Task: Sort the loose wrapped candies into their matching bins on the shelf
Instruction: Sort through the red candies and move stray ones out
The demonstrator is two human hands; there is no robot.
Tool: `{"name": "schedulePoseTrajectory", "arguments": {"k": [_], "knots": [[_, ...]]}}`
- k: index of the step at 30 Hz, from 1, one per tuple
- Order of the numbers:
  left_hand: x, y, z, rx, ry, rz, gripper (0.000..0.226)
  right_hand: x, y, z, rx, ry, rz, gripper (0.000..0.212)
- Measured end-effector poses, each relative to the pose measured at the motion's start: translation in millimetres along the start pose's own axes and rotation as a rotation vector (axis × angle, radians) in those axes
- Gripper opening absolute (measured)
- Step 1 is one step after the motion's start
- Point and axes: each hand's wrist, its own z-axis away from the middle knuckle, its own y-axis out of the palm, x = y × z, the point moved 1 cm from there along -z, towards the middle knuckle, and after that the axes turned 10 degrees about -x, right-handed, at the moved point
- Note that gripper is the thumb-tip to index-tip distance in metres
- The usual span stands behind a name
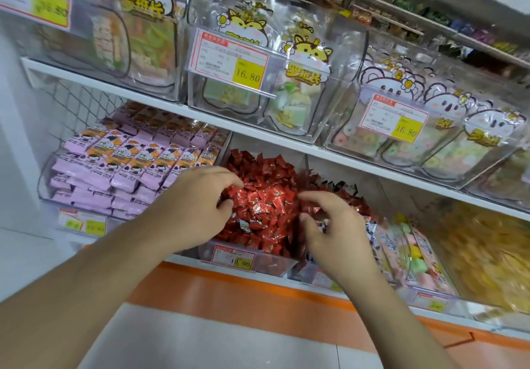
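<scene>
— Where are our hands?
— Both over the clear bin (259, 265) of red candies (263, 196) on the lower shelf. Our left hand (198, 205) rests on the pile's left side, fingers curled into the wrappers; we cannot tell if it pinches one.
— And the right?
— Our right hand (329, 225) hangs at the bin's right edge, fingers bent around dark red wrappers, too blurred to judge.
</scene>
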Motion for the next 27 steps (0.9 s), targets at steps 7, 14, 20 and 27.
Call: {"name": "schedulePoseTrajectory", "arguments": {"k": [7,14,20,27], "knots": [[8,1,-1,0.012,-0.005,0.027,0.034,27,86,-28,0.461,-0.028,0.065,0.033],[15,3,-2,0.026,-0.020,0.032,0.035,15,108,-28,0.470,-0.015,0.126,0.030],[11,4,-1,0.035,-0.030,0.046,0.033,27,56,-21,0.153,0.143,-0.281,0.027],[-8,6,6,0.068,-0.012,0.122,0.037,-26,-22,-8,-0.133,0.198,-0.112,0.028]]}}
